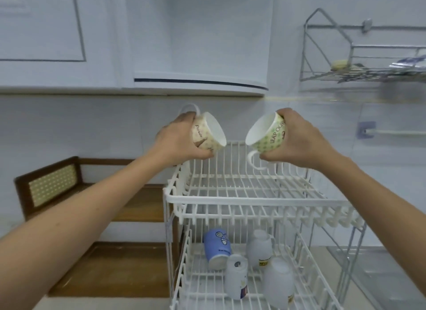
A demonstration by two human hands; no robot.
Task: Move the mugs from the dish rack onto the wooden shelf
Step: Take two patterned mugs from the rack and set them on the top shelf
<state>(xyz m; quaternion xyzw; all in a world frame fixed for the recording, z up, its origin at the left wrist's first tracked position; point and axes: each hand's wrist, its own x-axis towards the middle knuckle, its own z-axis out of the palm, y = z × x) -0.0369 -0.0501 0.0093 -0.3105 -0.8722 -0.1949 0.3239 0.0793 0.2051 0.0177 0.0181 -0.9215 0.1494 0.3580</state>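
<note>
Both hands are up above the top tier of the dish rack (244, 197), each one closed around a mug. From here I go from the biggest thing to the smallest.

The wooden shelf (129, 217) stands low on the left, just beside the rack, with two bare boards, one above the other. The rack itself is white wire with two tiers; its top tier is bare, and on the bottom tier some cups lie: a blue cup (217, 248) and some white or frosted ones near it.

The left hand (178, 140) wraps the beige mug (207, 134) around its body, with the mouth turned to the right and the handle up behind the fingers. The right hand (297, 140) grips the green mug (267, 133) in the same way, with the mouth turned to the left and the handle hanging down. So both mugs lie on their sides in the air, mouth facing mouth, near but apart.

I think the shelf is down and to the left of both hands, and the left hand is nearer to it. The right hand must cross over the rack's corner. Each mug also needs a turn to stand on its base.
</note>
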